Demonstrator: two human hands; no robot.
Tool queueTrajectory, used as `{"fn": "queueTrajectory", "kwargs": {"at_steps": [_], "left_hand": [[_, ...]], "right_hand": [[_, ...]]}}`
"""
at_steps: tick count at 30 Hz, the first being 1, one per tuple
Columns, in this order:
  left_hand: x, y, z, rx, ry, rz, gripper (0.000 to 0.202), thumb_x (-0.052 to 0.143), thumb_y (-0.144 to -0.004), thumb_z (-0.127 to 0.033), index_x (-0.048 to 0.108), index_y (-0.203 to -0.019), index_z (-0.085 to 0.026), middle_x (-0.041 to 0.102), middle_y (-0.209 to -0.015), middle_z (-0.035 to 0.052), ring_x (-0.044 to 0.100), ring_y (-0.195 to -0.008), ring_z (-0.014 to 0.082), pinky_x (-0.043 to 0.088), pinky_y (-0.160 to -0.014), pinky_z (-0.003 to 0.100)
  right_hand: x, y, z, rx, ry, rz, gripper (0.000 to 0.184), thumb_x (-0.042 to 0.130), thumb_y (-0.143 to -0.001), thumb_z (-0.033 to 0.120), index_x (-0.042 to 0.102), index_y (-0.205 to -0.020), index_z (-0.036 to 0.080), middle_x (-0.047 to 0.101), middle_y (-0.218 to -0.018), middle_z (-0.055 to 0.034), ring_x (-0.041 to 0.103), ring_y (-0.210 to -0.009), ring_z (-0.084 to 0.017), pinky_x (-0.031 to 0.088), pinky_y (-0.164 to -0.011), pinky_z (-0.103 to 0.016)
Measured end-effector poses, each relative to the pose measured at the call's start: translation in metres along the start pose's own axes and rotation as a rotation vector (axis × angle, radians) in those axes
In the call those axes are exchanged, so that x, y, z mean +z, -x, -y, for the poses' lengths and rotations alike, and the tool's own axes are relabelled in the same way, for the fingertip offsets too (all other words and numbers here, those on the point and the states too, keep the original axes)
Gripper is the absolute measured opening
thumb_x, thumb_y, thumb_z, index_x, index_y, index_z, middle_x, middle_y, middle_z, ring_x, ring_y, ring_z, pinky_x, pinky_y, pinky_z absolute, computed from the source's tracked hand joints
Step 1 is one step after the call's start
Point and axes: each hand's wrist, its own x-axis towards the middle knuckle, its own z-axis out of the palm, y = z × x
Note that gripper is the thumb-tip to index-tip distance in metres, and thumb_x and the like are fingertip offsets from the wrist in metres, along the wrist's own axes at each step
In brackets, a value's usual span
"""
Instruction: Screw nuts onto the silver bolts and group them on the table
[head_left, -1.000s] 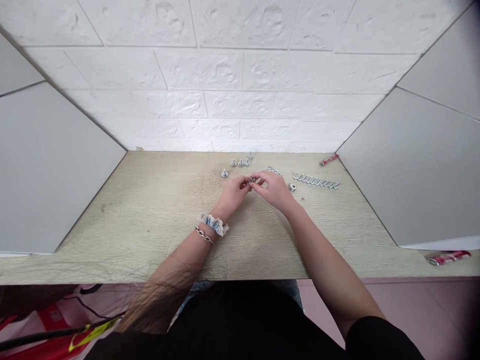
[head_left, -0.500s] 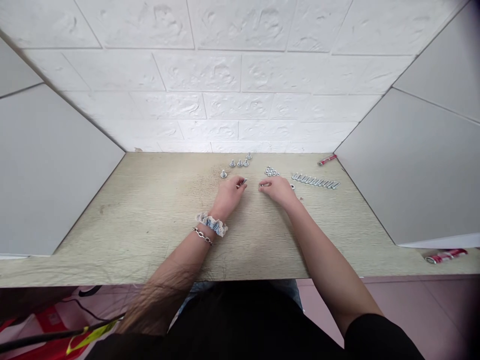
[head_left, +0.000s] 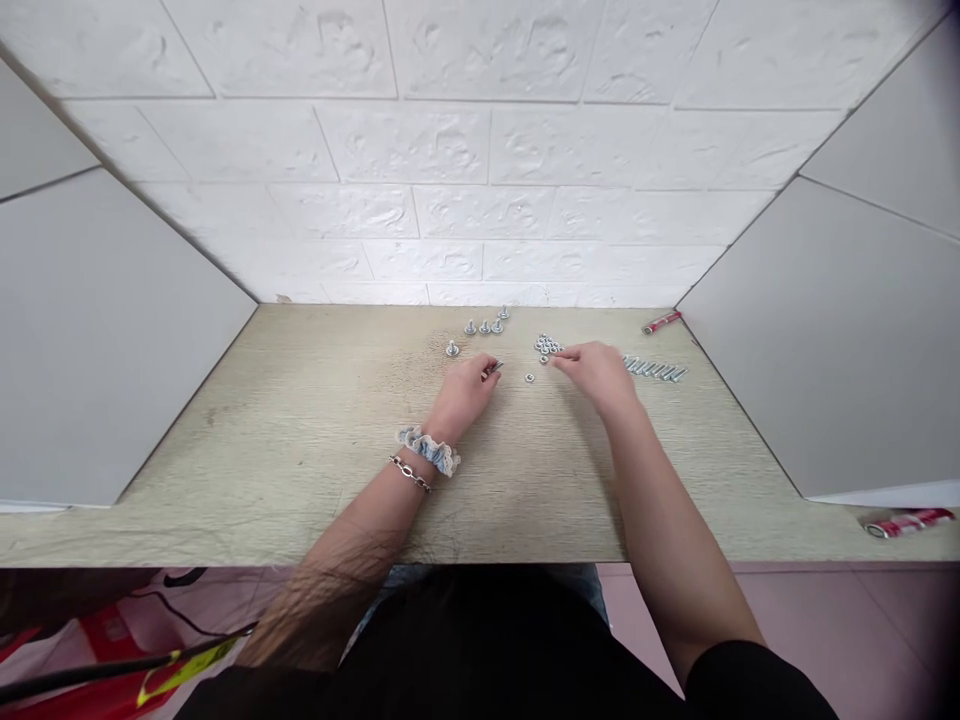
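The right hand hides the near end of the bolt row. The small piece pinched in the left hand's fingers is too small to identify. The red object lies blurred.

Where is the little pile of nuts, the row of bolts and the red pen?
pile of nuts (head_left: 548, 345), head view, middle of the pile.
row of bolts (head_left: 658, 370), head view, middle of the visible row.
red pen (head_left: 661, 322), head view, mid barrel.
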Motion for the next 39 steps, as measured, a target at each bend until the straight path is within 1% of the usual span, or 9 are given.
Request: {"fn": "queueTrajectory", "kwargs": {"at_steps": [2,4,8,12,15,21,27,35,39], "left_hand": [[0.000,0.001,-0.001,0.004,0.002,0.007,0.017,0.050,-0.080,-0.022,0.062,-0.092,-0.018,0.065,-0.086,0.0051,0.058,-0.079,0.0172,0.045,-0.079,0.031],[0.000,0.002,-0.002,0.001,0.000,0.020,0.018,0.050,-0.080,-0.022,0.062,-0.093,-0.018,0.065,-0.086,0.0054,0.059,-0.080,0.0177,0.045,-0.080,0.032],[0.000,0.003,-0.002,-0.009,-0.006,0.035,0.018,0.050,-0.080,-0.022,0.062,-0.094,-0.018,0.065,-0.087,0.0056,0.059,-0.081,0.0180,0.045,-0.081,0.032],[0.000,0.002,-0.001,-0.003,-0.006,0.043,0.018,0.051,-0.079,-0.021,0.062,-0.093,-0.018,0.065,-0.088,0.0053,0.059,-0.080,0.0180,0.045,-0.080,0.032],[0.001,0.002,0.000,0.009,-0.006,0.048,0.017,0.051,-0.079,-0.021,0.062,-0.092,-0.019,0.065,-0.088,0.0050,0.059,-0.080,0.0178,0.045,-0.080,0.031],[0.001,0.002,-0.001,0.026,-0.031,0.050,0.018,0.050,-0.080,-0.021,0.062,-0.093,-0.018,0.065,-0.089,0.0054,0.059,-0.082,0.0180,0.045,-0.080,0.031],[0.001,0.002,-0.001,0.035,-0.036,0.059,0.018,0.050,-0.080,-0.021,0.062,-0.094,-0.018,0.065,-0.088,0.0051,0.059,-0.081,0.0177,0.045,-0.080,0.031],[0.000,0.003,-0.002,0.041,-0.053,0.076,0.019,0.049,-0.081,-0.021,0.062,-0.094,-0.017,0.066,-0.090,0.0048,0.059,-0.084,0.0178,0.045,-0.080,0.030],[-0.001,0.003,-0.003,0.029,-0.060,0.083,0.019,0.048,-0.081,-0.021,0.061,-0.095,-0.017,0.066,-0.091,0.0048,0.059,-0.085,0.0177,0.046,-0.082,0.031]], "right_hand": [[-0.012,0.001,-0.007,0.067,0.062,-0.030,0.027,0.055,-0.075,0.036,0.069,-0.095,0.025,0.067,-0.094,-0.0057,0.059,-0.088,-0.022,0.043,-0.072,-0.030],[-0.019,0.001,-0.014,0.117,0.115,-0.019,0.032,0.057,-0.073,0.035,0.067,-0.100,0.022,0.065,-0.097,-0.0078,0.059,-0.088,-0.023,0.043,-0.071,-0.031],[-0.021,-0.001,-0.025,0.145,0.201,0.040,0.039,0.061,-0.068,0.034,0.064,-0.104,0.019,0.064,-0.099,-0.0097,0.058,-0.088,-0.024,0.043,-0.069,-0.030],[-0.015,-0.004,-0.026,0.142,0.279,0.108,0.028,0.060,-0.066,0.031,0.067,-0.090,0.019,0.065,-0.089,-0.0094,0.060,-0.078,-0.022,0.042,-0.061,-0.028],[-0.012,-0.005,-0.025,0.125,0.315,0.127,0.021,0.060,-0.066,0.028,0.068,-0.082,0.018,0.065,-0.083,-0.0089,0.060,-0.074,-0.021,0.041,-0.058,-0.027],[-0.012,-0.005,-0.026,0.098,0.335,0.136,0.015,0.060,-0.067,0.027,0.068,-0.076,0.018,0.065,-0.078,-0.0078,0.060,-0.072,-0.021,0.039,-0.055,-0.027],[-0.011,-0.005,-0.027,0.081,0.345,0.110,0.016,0.059,-0.067,0.027,0.068,-0.078,0.019,0.065,-0.080,-0.0080,0.060,-0.074,-0.021,0.040,-0.057,-0.027],[-0.013,-0.002,-0.024,0.094,0.327,0.116,0.017,0.059,-0.067,0.027,0.068,-0.079,0.019,0.065,-0.081,-0.0072,0.059,-0.074,-0.021,0.038,-0.056,-0.026],[-0.018,0.000,-0.021,0.134,0.280,0.127,0.016,0.059,-0.067,0.027,0.068,-0.078,0.020,0.065,-0.081,-0.0066,0.058,-0.072,-0.020,0.036,-0.055,-0.026]]}}
